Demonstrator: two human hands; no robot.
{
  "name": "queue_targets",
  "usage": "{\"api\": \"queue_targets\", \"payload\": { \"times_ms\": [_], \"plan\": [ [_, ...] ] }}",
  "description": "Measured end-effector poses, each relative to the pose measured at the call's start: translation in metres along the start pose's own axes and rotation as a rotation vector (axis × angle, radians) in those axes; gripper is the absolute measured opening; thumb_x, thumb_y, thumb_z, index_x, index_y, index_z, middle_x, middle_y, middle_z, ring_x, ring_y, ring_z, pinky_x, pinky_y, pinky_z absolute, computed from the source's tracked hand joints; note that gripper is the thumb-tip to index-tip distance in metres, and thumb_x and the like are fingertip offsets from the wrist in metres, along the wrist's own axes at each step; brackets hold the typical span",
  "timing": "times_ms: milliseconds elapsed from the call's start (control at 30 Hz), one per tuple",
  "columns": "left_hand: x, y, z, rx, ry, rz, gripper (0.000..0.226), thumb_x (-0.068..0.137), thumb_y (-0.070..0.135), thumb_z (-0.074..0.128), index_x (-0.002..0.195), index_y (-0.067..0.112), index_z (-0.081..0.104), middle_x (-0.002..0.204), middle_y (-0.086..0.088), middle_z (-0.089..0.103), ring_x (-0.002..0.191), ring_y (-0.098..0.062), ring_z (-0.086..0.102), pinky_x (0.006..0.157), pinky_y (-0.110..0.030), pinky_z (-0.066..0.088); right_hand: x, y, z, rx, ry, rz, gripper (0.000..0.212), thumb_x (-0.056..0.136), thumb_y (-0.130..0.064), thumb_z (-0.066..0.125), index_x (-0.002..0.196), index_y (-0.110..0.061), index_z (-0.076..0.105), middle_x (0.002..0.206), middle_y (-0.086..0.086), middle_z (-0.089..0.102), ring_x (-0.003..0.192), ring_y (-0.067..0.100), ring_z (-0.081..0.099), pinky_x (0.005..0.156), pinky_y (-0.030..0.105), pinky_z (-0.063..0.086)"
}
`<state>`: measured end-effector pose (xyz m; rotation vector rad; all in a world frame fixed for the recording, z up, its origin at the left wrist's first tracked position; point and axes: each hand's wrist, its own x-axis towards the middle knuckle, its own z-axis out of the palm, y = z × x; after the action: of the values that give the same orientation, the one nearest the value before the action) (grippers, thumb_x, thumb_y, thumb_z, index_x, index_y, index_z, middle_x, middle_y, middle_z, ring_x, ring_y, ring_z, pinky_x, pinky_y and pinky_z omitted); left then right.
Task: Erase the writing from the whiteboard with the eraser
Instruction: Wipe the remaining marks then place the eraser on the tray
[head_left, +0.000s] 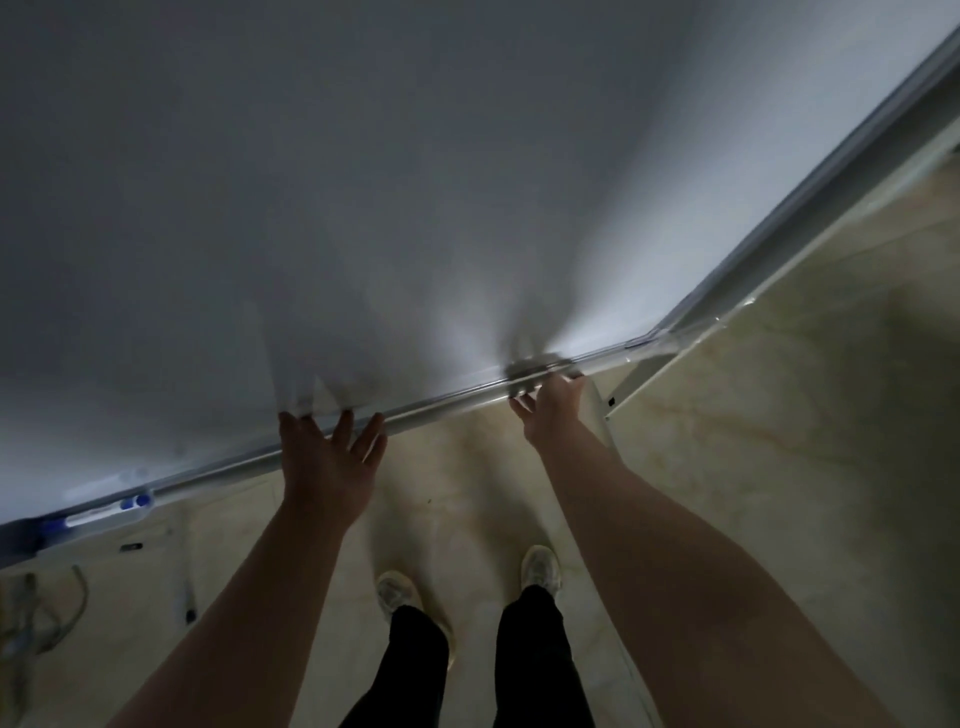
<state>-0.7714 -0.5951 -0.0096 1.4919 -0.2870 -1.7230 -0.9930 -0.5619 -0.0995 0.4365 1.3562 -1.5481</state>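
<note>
Both hands at the whiteboard's (415, 182) bottom ledge

Left hand (330, 457) spread open against the tray (218, 475); right hand (553, 410) reaches a blurred grey eraser (530, 366), grip unclear.

Dim room, glossy beige marble-look tiled floor (779, 467), loose cables (31, 613) at left

The whiteboard (363, 182) is a plain grey-white, brighter at its near right corner, with a silver frame (810, 171). The marker (98, 515) on the near-left ledge is white with blue ends. The floor (753, 441) is cream, marbled with faint tan veins. Trousers (530, 670) are black; shoes (543, 566) pale off-white.
</note>
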Motion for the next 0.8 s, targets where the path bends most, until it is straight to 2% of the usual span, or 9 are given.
{"api": "queue_targets", "payload": {
  "times_ms": [33, 100, 133, 200, 233, 400, 567, 700, 800],
  "plan": [
    [0.003, 0.001, -0.001, 0.007, -0.016, 0.001, 0.057, 0.093, 0.066, 0.024, 0.147, 0.047, 0.023, 0.151, -0.002, 0.038, 0.120, -0.035, 0.053, 0.108, -0.043, 0.034, 0.000, -0.002, 0.001, -0.021, -0.025, 0.010, 0.042, 0.090, -0.012, 0.047, 0.131, -0.021, 0.041, 0.077, 0.007, 0.067, 0.058, 0.020, 0.060, 0.072, 0.038, 0.048],
    [0.007, 0.004, -0.001, 0.023, -0.031, 0.001, 0.057, 0.094, 0.066, 0.023, 0.148, 0.046, 0.023, 0.149, -0.002, 0.040, 0.117, -0.034, 0.055, 0.107, -0.042, 0.035, 0.001, -0.006, 0.001, -0.035, -0.058, 0.051, 0.051, 0.097, -0.023, 0.048, 0.138, -0.042, 0.024, 0.092, 0.006, 0.062, 0.077, 0.026, 0.061, 0.084, 0.045, 0.048],
    [0.009, 0.006, 0.000, 0.027, -0.033, 0.002, 0.058, 0.094, 0.066, 0.023, 0.148, 0.045, 0.023, 0.147, -0.003, 0.042, 0.116, -0.034, 0.055, 0.107, -0.042, 0.035, 0.001, -0.008, 0.001, -0.025, -0.068, 0.067, 0.054, 0.099, -0.025, 0.047, 0.140, -0.045, 0.018, 0.102, 0.006, 0.059, 0.085, 0.028, 0.059, 0.088, 0.046, 0.046],
    [0.013, 0.008, 0.002, 0.029, -0.029, 0.003, 0.060, 0.093, 0.067, 0.022, 0.148, 0.043, 0.023, 0.144, -0.004, 0.045, 0.119, -0.035, 0.054, 0.106, -0.042, 0.036, 0.003, -0.013, 0.001, -0.009, -0.084, 0.060, 0.054, 0.098, -0.024, 0.045, 0.144, -0.036, 0.021, 0.116, 0.009, 0.055, 0.089, 0.028, 0.056, 0.087, 0.041, 0.043],
    [0.014, 0.009, 0.003, 0.031, -0.026, 0.002, 0.061, 0.093, 0.067, 0.022, 0.149, 0.042, 0.023, 0.142, -0.004, 0.047, 0.120, -0.035, 0.054, 0.106, -0.042, 0.036, 0.003, -0.015, 0.003, 0.001, -0.090, 0.054, 0.055, 0.097, -0.023, 0.044, 0.146, -0.034, 0.021, 0.116, 0.009, 0.054, 0.090, 0.027, 0.055, 0.085, 0.040, 0.042],
    [0.019, 0.013, 0.010, 0.010, -0.004, 0.006, 0.064, 0.093, 0.068, 0.022, 0.150, 0.039, 0.020, 0.133, -0.006, 0.051, 0.117, -0.035, 0.055, 0.107, -0.042, 0.037, -0.001, -0.019, 0.014, 0.040, -0.070, 0.059, 0.058, 0.095, -0.007, 0.041, 0.143, -0.034, 0.024, 0.092, 0.001, 0.052, 0.095, 0.024, 0.048, 0.085, 0.039, 0.040],
    [0.021, 0.014, 0.013, -0.011, 0.001, 0.008, 0.062, 0.093, 0.067, 0.021, 0.148, 0.041, 0.025, 0.134, -0.005, 0.052, 0.113, -0.035, 0.057, 0.105, -0.041, 0.038, 0.000, -0.021, 0.023, 0.015, -0.066, 0.064, 0.054, 0.097, -0.008, 0.036, 0.144, -0.031, 0.023, 0.089, -0.001, 0.053, 0.097, 0.022, 0.049, 0.102, 0.046, 0.037],
    [0.027, 0.020, 0.013, -0.045, 0.008, 0.001, 0.057, 0.095, 0.059, 0.022, 0.149, 0.038, 0.027, 0.136, -0.006, 0.053, 0.113, -0.036, 0.057, 0.105, -0.043, 0.038, 0.003, -0.025, 0.025, 0.023, -0.098, 0.084, 0.040, 0.103, -0.024, 0.035, 0.142, -0.027, 0.033, 0.106, -0.002, 0.057, 0.113, 0.025, 0.053, 0.101, 0.045, 0.036],
    [0.029, 0.023, 0.015, -0.052, 0.012, 0.001, 0.058, 0.095, 0.058, 0.022, 0.149, 0.036, 0.026, 0.135, -0.006, 0.054, 0.113, -0.036, 0.057, 0.105, -0.043, 0.037, 0.001, -0.028, 0.028, 0.010, -0.093, 0.086, 0.043, 0.104, -0.028, 0.035, 0.147, -0.027, 0.031, 0.123, 0.000, 0.054, 0.126, 0.026, 0.050, 0.106, 0.046, 0.035]
  ]
}}
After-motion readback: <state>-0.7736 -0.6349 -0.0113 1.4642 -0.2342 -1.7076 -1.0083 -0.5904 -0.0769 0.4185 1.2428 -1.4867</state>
